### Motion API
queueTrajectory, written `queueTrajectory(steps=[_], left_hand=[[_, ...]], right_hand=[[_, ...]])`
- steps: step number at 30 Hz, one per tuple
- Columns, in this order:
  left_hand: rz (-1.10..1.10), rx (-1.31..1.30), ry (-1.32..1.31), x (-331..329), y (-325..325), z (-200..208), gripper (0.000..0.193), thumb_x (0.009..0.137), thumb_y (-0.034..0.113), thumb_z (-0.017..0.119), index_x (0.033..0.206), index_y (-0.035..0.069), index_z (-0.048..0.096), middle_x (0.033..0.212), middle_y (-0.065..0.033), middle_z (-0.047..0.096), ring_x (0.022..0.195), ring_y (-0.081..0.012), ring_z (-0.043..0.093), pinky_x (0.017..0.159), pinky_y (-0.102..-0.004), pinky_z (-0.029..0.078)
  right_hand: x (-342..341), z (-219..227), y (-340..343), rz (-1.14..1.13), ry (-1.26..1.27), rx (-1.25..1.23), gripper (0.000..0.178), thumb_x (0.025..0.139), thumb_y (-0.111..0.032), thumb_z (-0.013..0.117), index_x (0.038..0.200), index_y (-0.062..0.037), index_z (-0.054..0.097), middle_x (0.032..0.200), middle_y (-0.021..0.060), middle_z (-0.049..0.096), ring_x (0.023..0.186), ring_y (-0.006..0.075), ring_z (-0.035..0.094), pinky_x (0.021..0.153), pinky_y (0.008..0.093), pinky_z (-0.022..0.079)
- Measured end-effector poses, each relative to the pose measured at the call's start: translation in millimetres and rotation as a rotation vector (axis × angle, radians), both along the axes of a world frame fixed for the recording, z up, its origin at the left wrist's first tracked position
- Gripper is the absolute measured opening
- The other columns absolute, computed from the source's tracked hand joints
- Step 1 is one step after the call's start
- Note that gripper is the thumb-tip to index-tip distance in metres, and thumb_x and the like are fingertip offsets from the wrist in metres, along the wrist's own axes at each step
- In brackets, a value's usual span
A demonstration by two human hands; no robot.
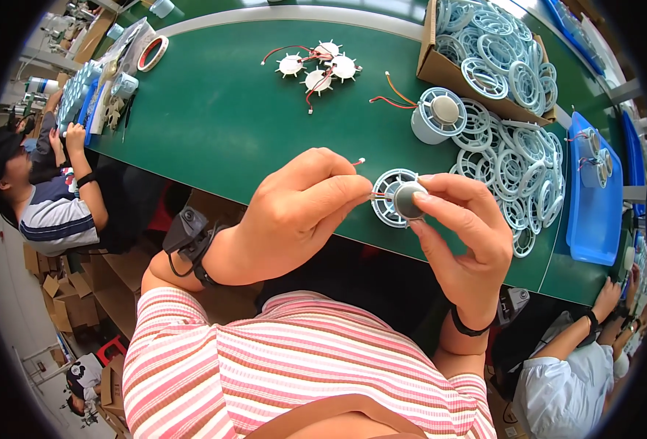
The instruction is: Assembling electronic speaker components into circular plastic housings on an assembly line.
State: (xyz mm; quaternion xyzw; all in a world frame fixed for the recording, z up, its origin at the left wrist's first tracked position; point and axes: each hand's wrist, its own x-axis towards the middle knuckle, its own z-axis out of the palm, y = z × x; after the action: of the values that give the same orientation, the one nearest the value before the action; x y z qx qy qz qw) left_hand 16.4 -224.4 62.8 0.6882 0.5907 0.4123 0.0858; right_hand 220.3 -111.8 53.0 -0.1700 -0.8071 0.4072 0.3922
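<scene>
Presently, the two hands work close to each other, just above the near edge of the green table. The right hand is closed by its fingertips on a round grey disc, which is between its thumb and its fingers. The left hand has thumb and fingers pressed together on thin wires, just to the left of this disc; a small white connector shows beyond its fingers. Directly behind the disc is a light-blue spoked ring; whether a hand also supports this ring, one cannot tell.

About the progress, this piece seems only partly done: the disc does not appear to be seated in the ring. One finished-looking cup, with a disc on its top and wires hanging out, lies beyond the right hand, slightly to its left. Beyond and to the right of this hand spreads a pile of rings, and farther is a carton filled with more, so much work probably remains. Four white spoked discs with wires lie well beyond the left hand. Far right of the right hand, a blue tray contains similar cups, perhaps completed ones.
</scene>
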Motion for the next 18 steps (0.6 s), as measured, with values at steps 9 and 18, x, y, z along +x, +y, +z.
queueTrajectory(steps=[9, 18], left_hand=[[-0.088, -0.173, -0.441, 1, -1, -36, 0.014, 0.087, -0.012, 0.066, 0.096, -0.001, 0.063, 0.115, -0.0176, 0.069, 0.089, -0.0179, 0.068, 0.073, -0.0274, 0.055], [-0.071, -0.172, -0.571, 14, 1, -53, 0.014, 0.087, -0.011, 0.061, 0.090, 0.000, 0.053, 0.127, -0.0259, 0.067, 0.107, -0.0218, 0.070, 0.085, -0.0300, 0.057]], right_hand=[[1, 4, -3, 0.014, -0.174, 0.006, 0.036, 0.072, 0.012, 0.079, 0.105, -0.0025, 0.075, 0.111, 0.0151, 0.069, 0.094, 0.0245, 0.070, 0.078, 0.0314, 0.057], [-1, 8, -13, -0.052, -0.254, 0.098, 0.038, 0.070, 0.009, 0.080, 0.106, -0.0048, 0.076, 0.113, 0.0139, 0.071, 0.096, 0.0268, 0.069, 0.081, 0.0343, 0.055]])
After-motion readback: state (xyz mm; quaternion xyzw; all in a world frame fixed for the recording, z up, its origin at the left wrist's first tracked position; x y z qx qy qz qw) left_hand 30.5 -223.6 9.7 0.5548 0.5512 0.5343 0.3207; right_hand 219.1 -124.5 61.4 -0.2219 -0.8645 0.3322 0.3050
